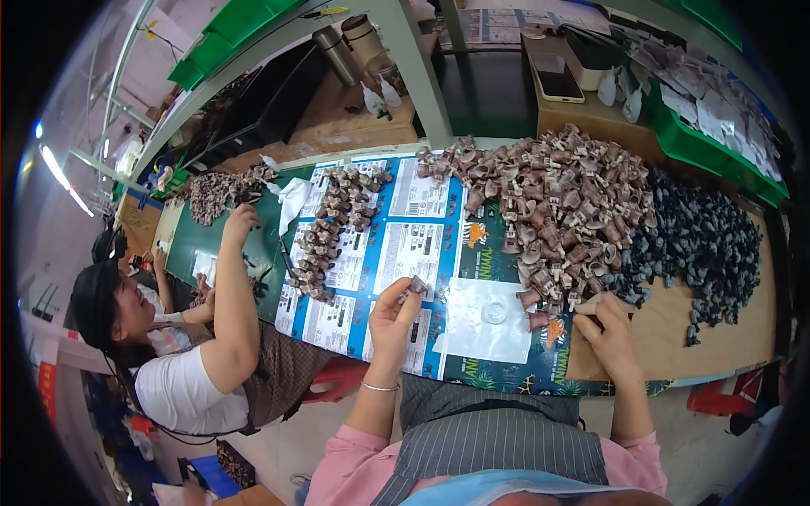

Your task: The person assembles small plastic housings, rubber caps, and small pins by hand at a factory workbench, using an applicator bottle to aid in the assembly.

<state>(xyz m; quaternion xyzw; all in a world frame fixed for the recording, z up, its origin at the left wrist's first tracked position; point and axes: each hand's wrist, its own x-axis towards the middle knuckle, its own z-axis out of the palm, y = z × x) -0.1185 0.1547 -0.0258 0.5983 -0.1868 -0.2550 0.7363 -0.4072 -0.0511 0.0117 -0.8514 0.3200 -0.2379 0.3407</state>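
Note:
My left hand [391, 331] pinches a small grey-brown plastic piece [417, 287] between thumb and fingertips, above the printed sheets. To the right, my right hand [609, 341] is closed around a pale tapered object [592, 307], mostly hidden by the fingers, by the near edge of a large heap of brown plastic figure parts [561, 202]. Between my hands lies a white plastic sheet [472, 337] with a small clear round dish [495, 313] on it. Rows of joined brown parts [321, 244] stand on the printed sheets [413, 244] left of the heap.
Dark grey parts [700, 236] are piled on brown cardboard [666, 337] at right. A green bin [717, 152] of packets, a phone [557, 78] and white squeeze bottles [633, 105] are beyond. A co-worker [194, 363] works at left, near a white cloth [293, 198].

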